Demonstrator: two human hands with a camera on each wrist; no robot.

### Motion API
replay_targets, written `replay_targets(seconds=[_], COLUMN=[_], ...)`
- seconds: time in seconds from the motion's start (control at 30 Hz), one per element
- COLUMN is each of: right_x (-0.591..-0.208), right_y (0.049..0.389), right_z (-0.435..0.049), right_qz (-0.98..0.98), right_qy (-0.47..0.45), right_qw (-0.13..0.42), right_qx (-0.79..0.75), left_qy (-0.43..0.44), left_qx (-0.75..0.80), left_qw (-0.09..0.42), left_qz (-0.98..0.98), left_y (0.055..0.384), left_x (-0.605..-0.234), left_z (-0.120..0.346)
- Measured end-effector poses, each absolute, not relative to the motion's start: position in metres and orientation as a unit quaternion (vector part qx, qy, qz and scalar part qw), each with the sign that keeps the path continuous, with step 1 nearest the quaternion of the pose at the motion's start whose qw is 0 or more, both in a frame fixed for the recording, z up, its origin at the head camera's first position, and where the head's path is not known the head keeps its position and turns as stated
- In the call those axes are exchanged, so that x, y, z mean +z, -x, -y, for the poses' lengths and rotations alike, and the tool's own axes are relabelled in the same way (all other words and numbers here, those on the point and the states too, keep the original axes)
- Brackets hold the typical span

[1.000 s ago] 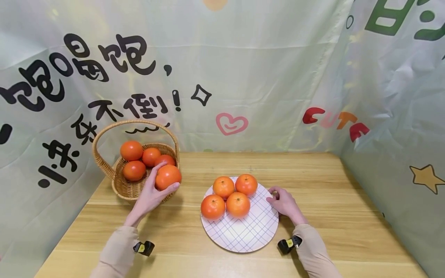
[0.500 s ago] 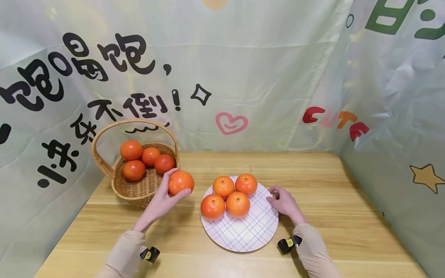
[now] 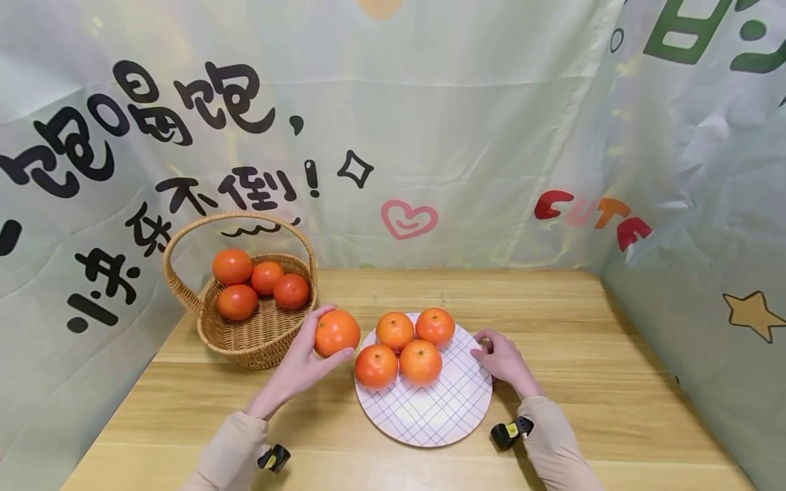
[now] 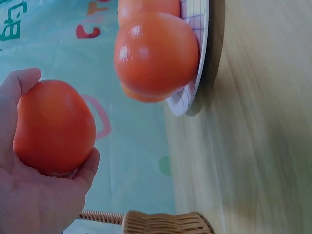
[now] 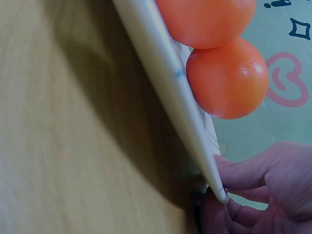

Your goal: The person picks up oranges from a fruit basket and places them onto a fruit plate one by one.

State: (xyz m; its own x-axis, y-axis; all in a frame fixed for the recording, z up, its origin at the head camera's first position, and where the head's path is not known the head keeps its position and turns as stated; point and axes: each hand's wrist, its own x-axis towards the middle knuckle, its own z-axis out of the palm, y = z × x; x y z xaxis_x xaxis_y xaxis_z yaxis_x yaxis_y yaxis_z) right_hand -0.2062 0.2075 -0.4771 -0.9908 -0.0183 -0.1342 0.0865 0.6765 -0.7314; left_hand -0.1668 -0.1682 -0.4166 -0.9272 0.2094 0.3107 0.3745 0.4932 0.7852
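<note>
My left hand (image 3: 307, 361) holds an orange (image 3: 337, 333), thumb and fingers curled round its sides, in the gap between the basket and the plate. Several more oranges (image 3: 420, 363) sit grouped on the far left part of a round white plate (image 3: 424, 419) with a blue-purple check pattern. At the plate's right rim, my right hand (image 3: 502, 356) pinches the edge; the right wrist view has the thumb over the rim and the fingers beneath. In the left wrist view the held orange (image 4: 56, 127) is smooth, deep orange-red, and apart from those on the plate.
A wicker basket (image 3: 260, 356) with a tall arched handle stands at the back left, with several red-orange round fruits (image 3: 237, 302) inside. All this is on a wooden table (image 3: 583, 327), enclosed behind and at the sides by a printed cloth (image 3: 467, 136).
My left hand has carried the orange from over the basket's right edge rightward, close to the plate's left side. The right hand and the plate have stayed in place.
</note>
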Motion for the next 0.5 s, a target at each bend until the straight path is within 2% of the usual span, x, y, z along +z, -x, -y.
replay_targets(seconds=[0.5], right_x=[-0.479], right_y=[0.205], right_z=[-0.208], right_qz=[-0.914], right_qy=[-0.009], right_qw=[0.055], right_qx=[-0.401], left_qy=[0.216], left_qx=[-0.436], left_qw=[0.06], left_qz=[0.872], left_y=[0.153], left_x=[-0.417], left_z=[0.147])
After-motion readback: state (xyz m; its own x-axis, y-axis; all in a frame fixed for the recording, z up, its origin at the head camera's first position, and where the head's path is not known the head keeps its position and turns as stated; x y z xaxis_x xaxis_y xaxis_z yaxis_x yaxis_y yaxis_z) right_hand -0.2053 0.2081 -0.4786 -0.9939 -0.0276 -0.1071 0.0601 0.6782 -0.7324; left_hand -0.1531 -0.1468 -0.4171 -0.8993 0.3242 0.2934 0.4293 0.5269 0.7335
